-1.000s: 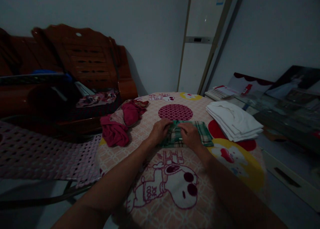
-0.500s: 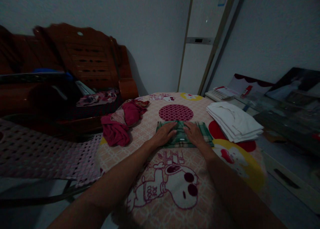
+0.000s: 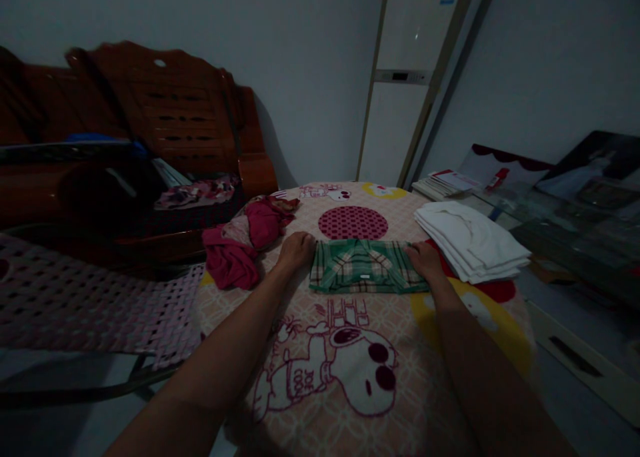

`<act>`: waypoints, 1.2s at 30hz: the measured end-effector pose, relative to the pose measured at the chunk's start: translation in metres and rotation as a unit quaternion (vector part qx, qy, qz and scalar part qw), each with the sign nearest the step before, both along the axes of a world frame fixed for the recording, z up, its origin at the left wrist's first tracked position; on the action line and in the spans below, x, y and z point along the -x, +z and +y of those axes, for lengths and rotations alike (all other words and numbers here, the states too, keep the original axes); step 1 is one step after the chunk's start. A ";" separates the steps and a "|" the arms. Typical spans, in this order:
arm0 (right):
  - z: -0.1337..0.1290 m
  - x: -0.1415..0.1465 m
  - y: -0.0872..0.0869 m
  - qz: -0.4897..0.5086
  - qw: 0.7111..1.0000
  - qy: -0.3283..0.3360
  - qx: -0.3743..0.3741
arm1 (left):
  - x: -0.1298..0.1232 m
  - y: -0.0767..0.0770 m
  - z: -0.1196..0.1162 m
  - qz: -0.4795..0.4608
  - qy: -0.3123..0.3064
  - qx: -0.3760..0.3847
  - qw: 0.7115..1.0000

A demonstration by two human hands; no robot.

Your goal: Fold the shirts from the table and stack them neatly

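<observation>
A green plaid cloth (image 3: 367,265), folded into a flat rectangle with a small white label, lies on the patterned tablecloth (image 3: 350,377). My left hand (image 3: 299,249) is at its left far corner, fingers pressed together at the edge. My right hand (image 3: 424,256) is at the right far corner with its fingers closed on the cloth's edge. Both arms reach in from the bottom of the view.
White folded cloths (image 3: 470,240) are stacked at the right. A crumpled magenta garment (image 3: 250,240) lies at the left. A wooden bench (image 3: 175,110) and a woven chair (image 3: 100,304) stand left; a glass shelf (image 3: 575,224) is at the right.
My hands have moved apart from the middle of the plaid cloth to its left and right ends, uncovering its middle.
</observation>
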State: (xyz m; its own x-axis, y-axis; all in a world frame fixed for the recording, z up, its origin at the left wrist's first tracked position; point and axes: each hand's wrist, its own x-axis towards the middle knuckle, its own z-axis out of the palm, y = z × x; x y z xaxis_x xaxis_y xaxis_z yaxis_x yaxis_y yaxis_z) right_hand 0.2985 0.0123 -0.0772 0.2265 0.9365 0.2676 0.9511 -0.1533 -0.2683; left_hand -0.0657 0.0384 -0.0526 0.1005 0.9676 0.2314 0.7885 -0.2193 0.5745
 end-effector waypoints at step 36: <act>-0.003 0.002 -0.005 -0.047 0.998 0.030 -0.011 | -0.002 -0.002 -0.002 -0.078 0.041 -0.004 0.996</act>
State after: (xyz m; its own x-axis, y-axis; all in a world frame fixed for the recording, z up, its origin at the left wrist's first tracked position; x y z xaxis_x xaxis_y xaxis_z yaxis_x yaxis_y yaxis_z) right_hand 0.2967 0.0089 -0.0819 0.1435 0.9414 0.3053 0.9794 -0.0908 -0.1805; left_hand -0.0641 0.0361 -0.0542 -0.0160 0.9690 0.2464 0.7055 -0.1636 0.6895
